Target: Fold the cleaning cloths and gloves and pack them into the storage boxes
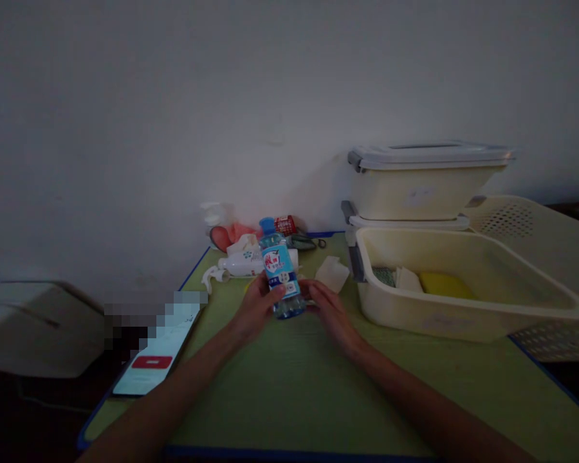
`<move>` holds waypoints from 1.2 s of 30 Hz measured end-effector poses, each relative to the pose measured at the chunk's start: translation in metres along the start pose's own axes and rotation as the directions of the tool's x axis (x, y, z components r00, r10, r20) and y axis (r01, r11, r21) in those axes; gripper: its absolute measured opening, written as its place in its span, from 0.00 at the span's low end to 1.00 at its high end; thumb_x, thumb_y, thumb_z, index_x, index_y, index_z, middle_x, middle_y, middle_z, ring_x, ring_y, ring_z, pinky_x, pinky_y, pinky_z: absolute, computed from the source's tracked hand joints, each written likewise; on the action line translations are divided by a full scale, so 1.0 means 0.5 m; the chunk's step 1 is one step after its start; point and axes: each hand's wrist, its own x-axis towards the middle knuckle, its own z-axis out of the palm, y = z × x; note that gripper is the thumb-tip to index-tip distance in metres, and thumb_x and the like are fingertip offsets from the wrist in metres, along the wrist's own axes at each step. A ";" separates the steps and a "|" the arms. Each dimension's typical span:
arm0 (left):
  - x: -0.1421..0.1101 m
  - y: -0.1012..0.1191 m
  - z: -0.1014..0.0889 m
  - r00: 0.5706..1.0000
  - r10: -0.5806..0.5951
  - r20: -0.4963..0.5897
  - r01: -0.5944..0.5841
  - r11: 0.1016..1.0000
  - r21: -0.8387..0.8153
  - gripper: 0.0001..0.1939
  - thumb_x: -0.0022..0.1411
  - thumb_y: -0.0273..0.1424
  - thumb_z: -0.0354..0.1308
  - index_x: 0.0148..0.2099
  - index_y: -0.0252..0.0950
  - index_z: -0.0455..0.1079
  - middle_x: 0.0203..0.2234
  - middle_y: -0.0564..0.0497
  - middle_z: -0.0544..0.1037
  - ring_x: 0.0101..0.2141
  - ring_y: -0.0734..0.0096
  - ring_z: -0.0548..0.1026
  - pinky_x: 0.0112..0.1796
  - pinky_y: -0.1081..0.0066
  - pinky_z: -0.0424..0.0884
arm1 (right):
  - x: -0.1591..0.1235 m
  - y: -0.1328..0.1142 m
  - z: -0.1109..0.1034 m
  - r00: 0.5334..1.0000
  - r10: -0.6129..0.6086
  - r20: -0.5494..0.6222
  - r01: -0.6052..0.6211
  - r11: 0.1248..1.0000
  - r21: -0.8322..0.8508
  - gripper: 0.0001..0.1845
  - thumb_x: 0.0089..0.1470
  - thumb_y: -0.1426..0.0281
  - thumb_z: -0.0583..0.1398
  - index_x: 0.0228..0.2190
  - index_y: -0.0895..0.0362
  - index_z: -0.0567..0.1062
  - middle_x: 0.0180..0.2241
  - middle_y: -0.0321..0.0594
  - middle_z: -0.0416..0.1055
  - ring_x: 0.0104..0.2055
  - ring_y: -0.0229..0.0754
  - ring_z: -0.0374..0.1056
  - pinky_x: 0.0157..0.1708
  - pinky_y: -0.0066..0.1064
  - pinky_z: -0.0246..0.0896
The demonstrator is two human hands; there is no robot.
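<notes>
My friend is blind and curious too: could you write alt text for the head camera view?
Two hands, left and right, hold a clear bottle with a blue label over a green table. Behind lies a white bottle; at right, an open cream bin holds something yellow.

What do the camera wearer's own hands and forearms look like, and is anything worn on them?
The left hand and right hand are bare, without gloves. The left forearm and right forearm show no sleeve, watch or bracelet. Finer details are too dim to tell.
</notes>
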 end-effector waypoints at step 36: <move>-0.055 -0.074 -0.003 0.978 0.166 0.128 -0.205 0.878 0.432 0.24 0.49 0.29 0.61 0.47 0.37 0.56 0.34 0.52 0.72 0.35 0.69 0.72 0.39 0.69 0.68 | -0.039 -0.019 0.023 0.927 0.065 0.370 -0.111 0.988 0.105 0.42 0.36 0.74 0.68 0.50 0.52 0.54 0.48 0.43 0.65 0.49 0.47 0.66 0.45 0.37 0.66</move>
